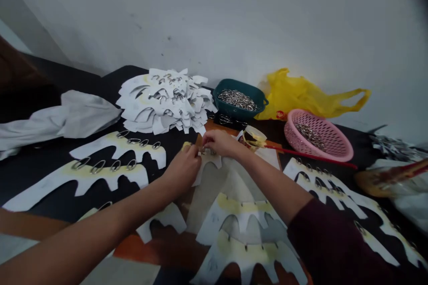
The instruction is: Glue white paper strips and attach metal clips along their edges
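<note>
Left hand, right hand: both pinching one cutout.
Nearby: two four-ring cutouts, one teal basket of rings, one pink basket.

Black tabletop under scattered white cut-out sheets. Nearby, a teal basket of metal rings, a pink basket, a yellow plastic bag, and a crumpled grey cloth.

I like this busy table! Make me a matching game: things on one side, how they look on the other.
Things:
1. Teal plastic basket
2. Pink plastic mesh basket
3. Yellow plastic bag
4. White paper cutouts

How they look:
A. Crumpled against the white wall
B. Heaped in a big pile
C. Filled with silver metal rings
D. Holding a small bunch of rings

Pairs: 1-C, 2-D, 3-A, 4-B
</note>
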A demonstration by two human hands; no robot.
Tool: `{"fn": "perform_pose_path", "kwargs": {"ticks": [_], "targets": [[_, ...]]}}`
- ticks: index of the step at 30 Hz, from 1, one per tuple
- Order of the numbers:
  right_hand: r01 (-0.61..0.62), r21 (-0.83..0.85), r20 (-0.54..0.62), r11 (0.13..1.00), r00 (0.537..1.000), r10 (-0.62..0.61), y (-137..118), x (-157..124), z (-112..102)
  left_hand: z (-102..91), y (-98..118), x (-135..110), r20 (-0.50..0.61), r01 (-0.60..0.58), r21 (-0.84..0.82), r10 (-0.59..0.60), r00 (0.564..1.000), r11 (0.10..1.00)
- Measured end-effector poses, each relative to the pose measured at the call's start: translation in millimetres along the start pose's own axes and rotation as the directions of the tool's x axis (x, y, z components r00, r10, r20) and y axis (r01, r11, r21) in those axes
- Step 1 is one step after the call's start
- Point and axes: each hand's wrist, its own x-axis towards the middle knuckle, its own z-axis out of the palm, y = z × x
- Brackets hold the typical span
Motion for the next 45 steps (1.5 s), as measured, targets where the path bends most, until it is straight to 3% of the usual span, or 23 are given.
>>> {"fn": "perform_pose_path", "kwargs": {"ticks": [9, 23, 27, 33, 39, 43, 45], "targets": [[0.055, -0.079, 0.059, 0.995, 0.997, -0.05, 5.0, 16.0, 13.8, 7.2, -8.3, -9.0, -0.036, -0.073, 0.126, 0.078, 0.996, 0.989], [0.161, -0.171, 0.065, 0.972, 0.986, -0.152, 12.5, 19.3, 23.1, 1.1, -21.8, -13.1, -0.027, -0.067, -0.052, 0.066, 0.997, 0.996], [0.193, -0.201, 0.039, 0.96, 0.981, -0.189, 15.2, 18.1, 28.1, -7.0, -28.3, -17.5, -0.079, -0.05, -0.136, 0.04, 0.996, 0.989], [0.239, -0.241, 0.041, 0.941, 0.971, -0.236, 15.2, 17.5, 30.3, -26.7, -25.7, -26.1, -0.266, -0.053, -0.175, 0.004, 0.964, 0.983], [0.249, -0.296, 0.018, 0.922, 0.967, -0.255, 13.9, 13.4, 32.6, -55.9, -18.7, -28.3, -0.195, 0.065, -0.428, -0.162, 0.967, 0.901], [0.241, -0.302, 0.026, 0.922, 0.969, -0.245, 5.3, 13.3, 29.2, -72.2, -13.2, -28.6, -0.29, 0.134, -0.493, -0.307, 0.907, 0.86], [0.244, -0.296, 0.036, 0.924, 0.969, -0.244, -0.5, 7.3, 19.7, -72.8, -6.4, -31.0, -0.298, 0.123, -0.461, -0.284, 0.911, 0.879]]}}
